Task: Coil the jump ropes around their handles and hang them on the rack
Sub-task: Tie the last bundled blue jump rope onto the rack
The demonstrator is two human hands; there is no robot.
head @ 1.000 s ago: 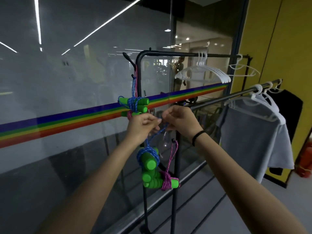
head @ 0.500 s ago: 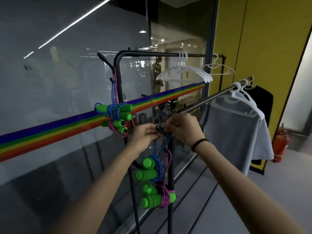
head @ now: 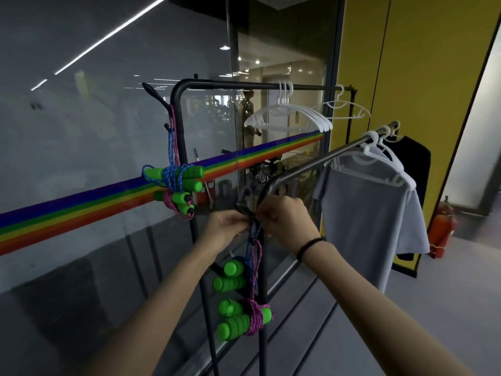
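Note:
A black rack (head: 295, 166) stands in front of me with a side hook (head: 242, 208) at its near post. Both my left hand (head: 225, 229) and my right hand (head: 284, 221) pinch the blue rope loop (head: 250, 234) at that hook. Below them hang two coiled ropes with green handles: a blue-wound one (head: 230, 276) and under it a pink-wound one (head: 244, 318). Two more coiled ropes (head: 176, 183) hang from a hook of the far rack (head: 180, 109).
White hangers (head: 287, 118) hang on the far rack's top bar. A grey shirt (head: 363, 221) and a black garment (head: 414, 164) hang on the near bar to the right. A glass wall with a rainbow stripe (head: 81, 207) runs behind. A red extinguisher (head: 442, 229) stands on the floor.
My view has swung right and lower, so the racks sit further left. Both hands stay at the near hook, and the blue-wound bundle now hangs lower on its loop.

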